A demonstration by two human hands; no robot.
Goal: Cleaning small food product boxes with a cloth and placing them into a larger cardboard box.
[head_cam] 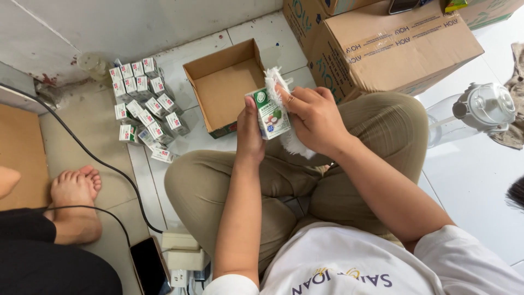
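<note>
My left hand (249, 136) grips a small white and green drink carton (270, 113) upright in front of my crossed legs. My right hand (315, 117) presses a fluffy white cloth (286, 139) against the carton's right side. Just beyond the carton stands an open brown cardboard box (197, 70), with nothing visible inside. To its left, several similar small cartons (143, 106) stand and lie in a cluster on the tiled floor.
Large taped cardboard boxes (393, 46) stack at the back right. A clear plastic jug with a white lid (480, 109) lies at right. Another person's bare foot (73, 191) rests at left, by a black cable (93, 158), a phone (148, 265) and a power strip (180, 251).
</note>
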